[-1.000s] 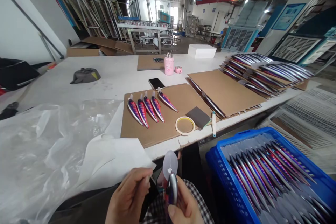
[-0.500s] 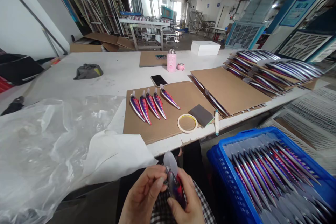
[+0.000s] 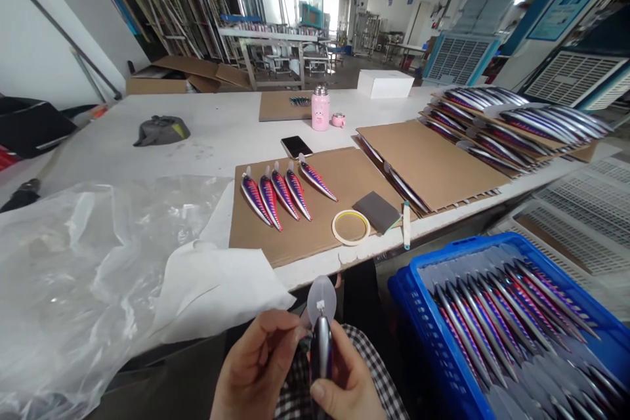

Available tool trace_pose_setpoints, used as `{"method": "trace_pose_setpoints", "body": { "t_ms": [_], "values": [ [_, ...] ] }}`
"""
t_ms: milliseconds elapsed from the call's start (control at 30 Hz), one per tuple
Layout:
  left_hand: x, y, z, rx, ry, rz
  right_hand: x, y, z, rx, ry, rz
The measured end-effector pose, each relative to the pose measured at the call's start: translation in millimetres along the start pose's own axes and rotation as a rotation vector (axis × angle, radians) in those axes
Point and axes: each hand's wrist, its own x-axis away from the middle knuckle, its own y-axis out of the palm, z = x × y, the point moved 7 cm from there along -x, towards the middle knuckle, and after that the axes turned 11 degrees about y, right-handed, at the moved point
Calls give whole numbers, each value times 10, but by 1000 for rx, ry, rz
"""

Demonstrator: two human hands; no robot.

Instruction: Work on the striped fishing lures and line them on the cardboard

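Low in the picture, over my lap, both hands hold one fishing lure (image 3: 321, 341) upright, its clear lip pointing up and its silver belly toward me. My right hand (image 3: 344, 384) wraps the lure's body from below. My left hand (image 3: 256, 371) pinches at the lure's head with fingers closed. On the cardboard sheet (image 3: 300, 236) in front of me lie several purple and red striped lures (image 3: 278, 190) in a row. A blue crate (image 3: 408, 315) full of the same lures stands at my right.
A tape ring (image 3: 350, 227), a grey sanding block (image 3: 377, 211) and a pen (image 3: 406, 225) lie near the table's front edge. Crumpled clear plastic (image 3: 83, 275) and white paper (image 3: 216, 289) cover the left. Behind are a phone (image 3: 296, 146), a pink bottle (image 3: 320, 109) and stacked cardboard trays of lures (image 3: 492, 138).
The lure has been turned in my hands, from its red and purple side half a second ago to its silver belly now. Both hands stay closed on it.
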Motion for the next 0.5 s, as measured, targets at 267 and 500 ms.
{"method": "trace_pose_setpoints", "body": {
  "t_ms": [267, 500],
  "values": [
    [-23, 140, -224, 2, -93, -196, 52, -196, -53, 383, -206, 225],
    [-54, 46, -191, -58, 25, -16, 73, -242, -56, 595, -318, 303]
  ]
}}
